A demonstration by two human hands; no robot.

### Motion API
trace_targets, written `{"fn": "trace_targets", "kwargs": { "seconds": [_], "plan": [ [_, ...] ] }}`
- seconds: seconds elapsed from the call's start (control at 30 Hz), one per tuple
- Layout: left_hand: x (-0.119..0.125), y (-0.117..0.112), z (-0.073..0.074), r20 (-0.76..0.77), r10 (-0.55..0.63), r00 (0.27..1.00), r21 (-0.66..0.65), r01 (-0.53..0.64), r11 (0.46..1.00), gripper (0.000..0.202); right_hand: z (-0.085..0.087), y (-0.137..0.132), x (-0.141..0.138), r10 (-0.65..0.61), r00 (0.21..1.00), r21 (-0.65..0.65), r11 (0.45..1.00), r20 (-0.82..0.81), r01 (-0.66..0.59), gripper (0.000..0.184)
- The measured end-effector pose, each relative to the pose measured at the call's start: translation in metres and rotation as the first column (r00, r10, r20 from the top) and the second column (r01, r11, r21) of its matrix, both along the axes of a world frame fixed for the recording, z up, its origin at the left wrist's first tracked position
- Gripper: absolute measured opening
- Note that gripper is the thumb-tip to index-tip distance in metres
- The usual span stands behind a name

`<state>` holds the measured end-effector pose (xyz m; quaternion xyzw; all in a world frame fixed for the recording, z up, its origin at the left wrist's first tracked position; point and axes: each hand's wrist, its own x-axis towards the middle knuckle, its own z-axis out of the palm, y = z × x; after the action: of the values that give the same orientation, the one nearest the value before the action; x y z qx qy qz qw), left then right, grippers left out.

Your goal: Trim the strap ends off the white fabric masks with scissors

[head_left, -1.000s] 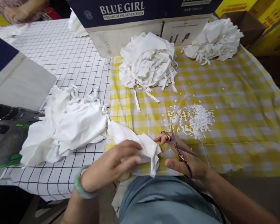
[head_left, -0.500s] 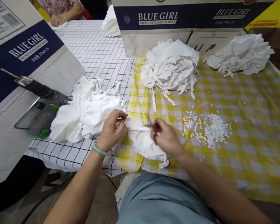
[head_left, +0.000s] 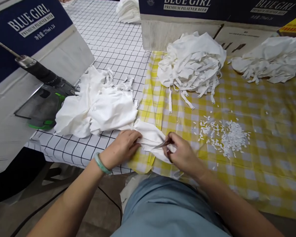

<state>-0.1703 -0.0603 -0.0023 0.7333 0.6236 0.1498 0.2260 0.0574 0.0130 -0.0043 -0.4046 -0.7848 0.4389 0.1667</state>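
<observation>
Tabletop (head_left: pixel 128 59): b/w grid cover (head_left: pixel 106 39) on L, yellow check cover (head_left: pixel 268 158) on R, rear carton (head_left: pixel 182 29) behind. Your L hand (head_left: pixel 122 146) has fingers closed on the white cloth piece (head_left: pixel 150 133), lying nr the front edge btwn hands. Your R hand (head_left: pixel 184 153) grips scissors (head_left: pixel 161 144), tips pointing L over it. Handles mostly hidden; rear carton's top cut off.
</observation>
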Motion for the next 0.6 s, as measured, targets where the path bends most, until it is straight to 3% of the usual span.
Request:
{"fn": "trace_targets", "kwargs": {
  "seconds": [0.1, 0.2, 0.37, 0.5, 0.6],
  "plan": [
    [-0.004, -0.005, 0.000, -0.003, 0.020, 1.000, 0.029, -0.020, 0.999, 0.019, 0.002, 0.015, 0.006, -0.146, 0.989, -0.151, 0.979, -0.038, 0.138, 0.016],
    [-0.002, -0.009, -0.004, -0.053, 0.009, 0.999, 0.041, -0.007, 0.999, 0.014, 0.002, 0.028, 0.008, -0.225, 0.974, -0.204, 0.955, -0.029, 0.215, 0.017],
    [0.010, -0.011, -0.004, -0.109, -0.006, 0.994, 0.127, 0.020, 0.992, 0.013, -0.003, 0.032, 0.005, -0.363, 0.932, -0.095, 0.928, -0.007, 0.361, 0.016],
    [0.024, -0.009, 0.001, -0.072, -0.082, 0.994, 0.109, 0.089, 0.990, 0.013, -0.003, 0.015, 0.000, -0.273, 0.954, 0.061, 0.958, -0.121, 0.282, 0.018],
    [0.032, -0.006, 0.000, 0.052, -0.062, 0.997, -0.021, 0.063, 0.998, 0.011, -0.004, -0.001, -0.004, -0.143, 0.959, 0.078, 0.983, -0.244, 0.166, 0.020]
  ]
}}
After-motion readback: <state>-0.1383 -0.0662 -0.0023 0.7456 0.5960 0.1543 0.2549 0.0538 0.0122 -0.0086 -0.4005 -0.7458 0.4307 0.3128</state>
